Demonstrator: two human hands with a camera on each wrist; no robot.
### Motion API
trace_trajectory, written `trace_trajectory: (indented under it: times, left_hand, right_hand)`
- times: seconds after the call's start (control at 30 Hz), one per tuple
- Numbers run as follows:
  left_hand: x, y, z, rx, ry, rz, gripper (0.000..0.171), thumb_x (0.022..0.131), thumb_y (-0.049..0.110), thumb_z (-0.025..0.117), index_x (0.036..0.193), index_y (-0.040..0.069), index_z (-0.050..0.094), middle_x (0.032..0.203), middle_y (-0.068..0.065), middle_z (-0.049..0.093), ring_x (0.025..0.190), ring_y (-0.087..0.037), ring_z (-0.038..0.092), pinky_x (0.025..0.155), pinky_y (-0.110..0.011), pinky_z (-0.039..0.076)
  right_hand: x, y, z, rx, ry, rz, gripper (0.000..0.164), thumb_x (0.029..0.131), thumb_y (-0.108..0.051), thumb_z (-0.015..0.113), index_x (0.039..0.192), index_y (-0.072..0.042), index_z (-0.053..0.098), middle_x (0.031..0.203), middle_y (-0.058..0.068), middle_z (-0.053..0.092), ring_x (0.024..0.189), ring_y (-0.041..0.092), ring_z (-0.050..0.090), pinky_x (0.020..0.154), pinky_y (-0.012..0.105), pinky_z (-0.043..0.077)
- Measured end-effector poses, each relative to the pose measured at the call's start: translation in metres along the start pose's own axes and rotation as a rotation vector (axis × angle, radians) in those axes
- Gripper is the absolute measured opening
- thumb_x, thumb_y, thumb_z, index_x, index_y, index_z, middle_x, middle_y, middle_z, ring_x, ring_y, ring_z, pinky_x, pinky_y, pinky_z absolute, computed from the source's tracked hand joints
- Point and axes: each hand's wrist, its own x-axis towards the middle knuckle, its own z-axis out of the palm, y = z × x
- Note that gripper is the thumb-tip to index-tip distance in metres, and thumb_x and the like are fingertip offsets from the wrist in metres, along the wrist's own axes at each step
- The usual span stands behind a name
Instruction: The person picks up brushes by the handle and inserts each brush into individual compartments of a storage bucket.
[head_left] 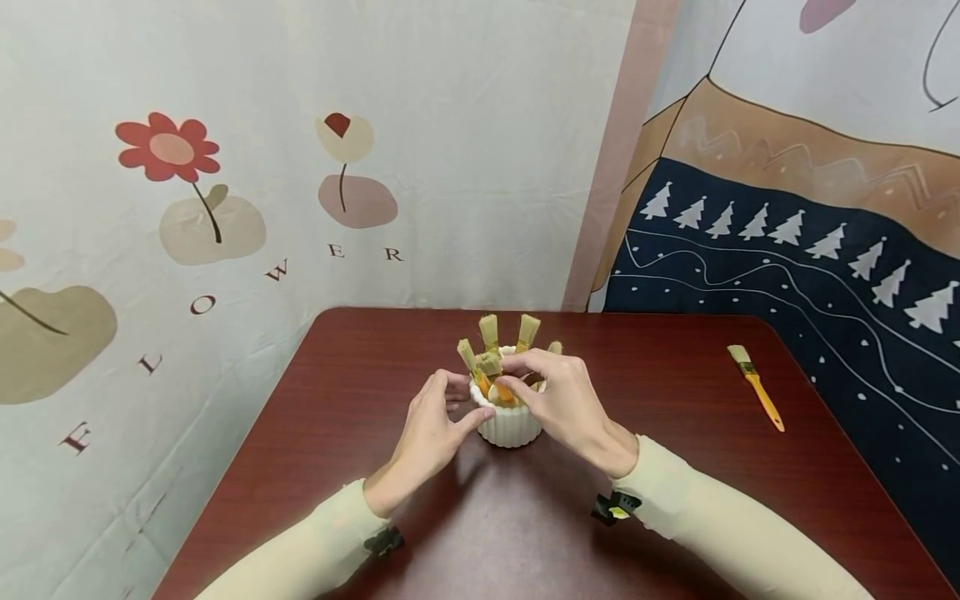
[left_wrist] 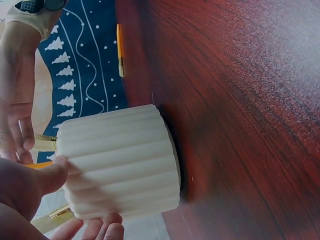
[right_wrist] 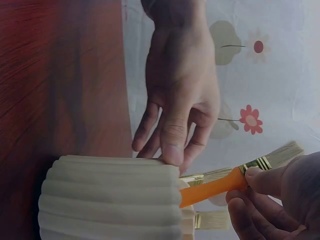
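A white ribbed pot (head_left: pixel 510 429) stands upright on the table with several paintbrushes (head_left: pixel 489 332) in it, bristles up. My left hand (head_left: pixel 427 425) holds the pot from its left side, thumb at the rim and fingertips on the ribbed wall, as the left wrist view shows. Between thumb and fingers, my right hand (head_left: pixel 570 408) pinches a paintbrush (right_wrist: pixel 212 191) just below its bristles, near the metal band. This brush's orange handle reaches down inside the rim, and its lower end is hidden by the pot wall.
Another paintbrush (head_left: pixel 757 390) with a yellow-orange handle lies at the right of the dark red wooden table (head_left: pixel 360 358). Behind the table hang a pale cloth (head_left: pixel 465 167) printed with flowers and a navy cloth (head_left: pixel 750 275) with white trees.
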Motion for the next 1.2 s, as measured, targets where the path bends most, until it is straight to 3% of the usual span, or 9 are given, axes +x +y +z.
trace_trajectory:
  times: [0.37, 0.73, 1.2]
  left_hand:
    - [0.0, 0.0, 0.0, 0.005, 0.004, 0.001, 0.048, 0.095, 0.018, 0.099, 0.129, 0.004, 0.068, 0.126, -0.015, 0.077, 0.122, -0.036, 0.081, 0.107, -0.053, 0.071]
    - [0.0, 0.001, 0.0, 0.004, 0.004, -0.024, 0.048, 0.095, 0.019, 0.1, 0.127, 0.005, 0.067, 0.127, -0.016, 0.077, 0.121, -0.034, 0.081, 0.107, -0.051, 0.071]
    - [-0.003, 0.002, 0.0, 0.015, 0.002, -0.031, 0.049, 0.096, 0.021, 0.1, 0.129, 0.006, 0.067, 0.127, -0.014, 0.077, 0.121, -0.034, 0.081, 0.108, -0.049, 0.071]
  right_hand:
    - [-0.006, 0.003, 0.008, -0.03, -0.035, -0.011, 0.022, 0.097, -0.003, 0.094, 0.118, -0.006, 0.088, 0.11, 0.007, 0.09, 0.09, 0.017, 0.085, 0.075, 0.035, 0.074]
    - [-0.01, 0.005, 0.016, -0.047, -0.056, -0.065, 0.023, 0.095, -0.001, 0.095, 0.116, -0.009, 0.088, 0.11, 0.004, 0.09, 0.099, 0.019, 0.086, 0.08, 0.033, 0.073]
    - [-0.016, 0.003, 0.018, -0.03, -0.082, -0.028, 0.02, 0.097, -0.005, 0.095, 0.116, -0.01, 0.089, 0.106, 0.003, 0.089, 0.092, 0.015, 0.085, 0.077, 0.024, 0.072]
